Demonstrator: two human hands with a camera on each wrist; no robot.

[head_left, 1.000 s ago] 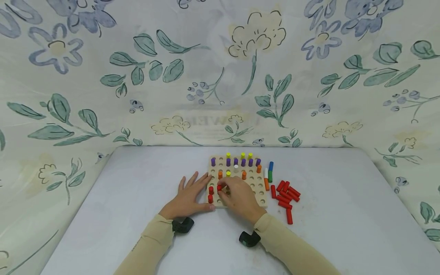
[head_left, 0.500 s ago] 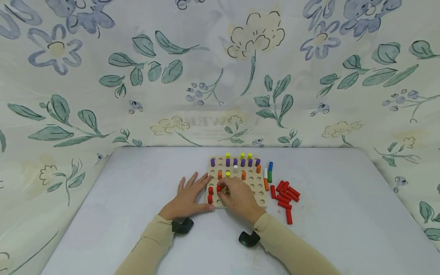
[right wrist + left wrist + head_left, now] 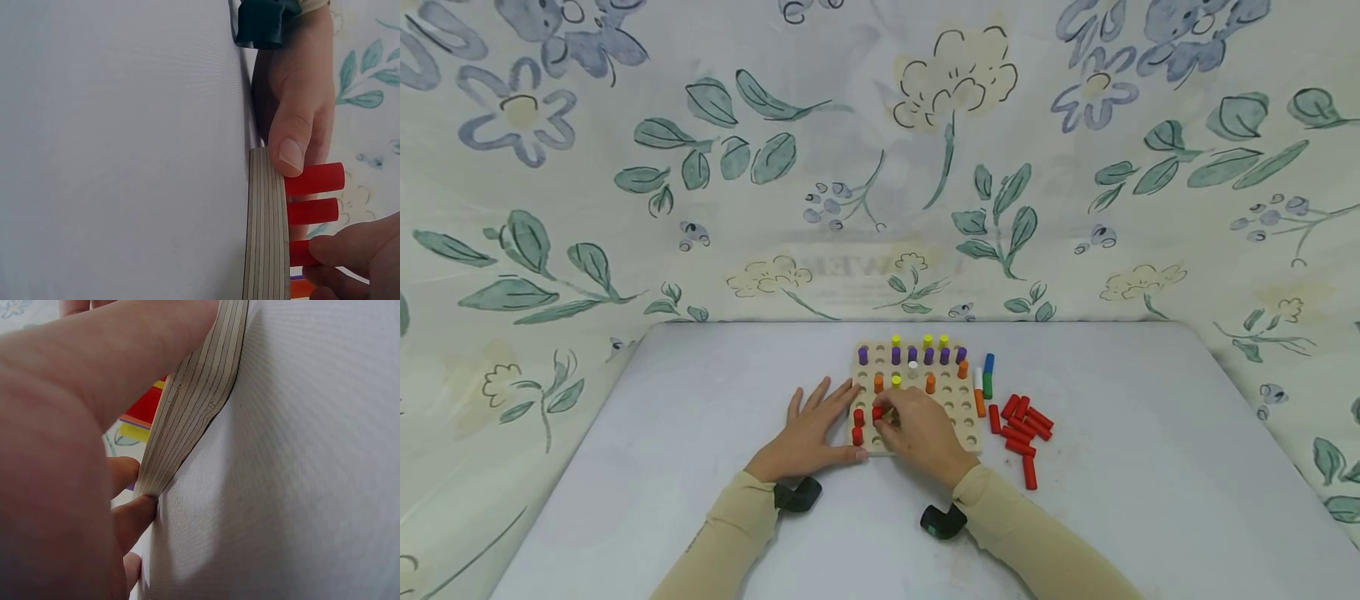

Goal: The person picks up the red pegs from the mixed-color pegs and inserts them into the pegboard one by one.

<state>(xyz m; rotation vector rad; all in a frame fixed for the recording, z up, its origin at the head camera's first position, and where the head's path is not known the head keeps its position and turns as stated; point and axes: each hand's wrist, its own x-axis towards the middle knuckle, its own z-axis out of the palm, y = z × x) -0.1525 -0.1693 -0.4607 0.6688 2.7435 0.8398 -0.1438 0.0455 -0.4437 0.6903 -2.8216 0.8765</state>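
Observation:
A wooden pegboard (image 3: 957,398) lies on the table with several coloured pegs upright in its holes. My right hand (image 3: 925,432) is over its front part, thumb and finger pinching a red peg (image 3: 300,253). That peg stands upright against the board's top face; its lower end is hidden. Two more red pegs (image 3: 858,418) stand along the left edge. My left hand (image 3: 808,433) is spread at the board's left side. Its thumb touches the front left corner, and its other fingers, fairly straight, touch the side edge, as the left wrist view also shows.
Loose red pegs (image 3: 1019,435) lie in a pile right of the board. Nearer the board's right edge lie a blue peg (image 3: 989,362), a green peg (image 3: 987,386), a white peg (image 3: 978,379) and an orange peg (image 3: 980,404). A floral cloth (image 3: 820,283) hangs behind the table.

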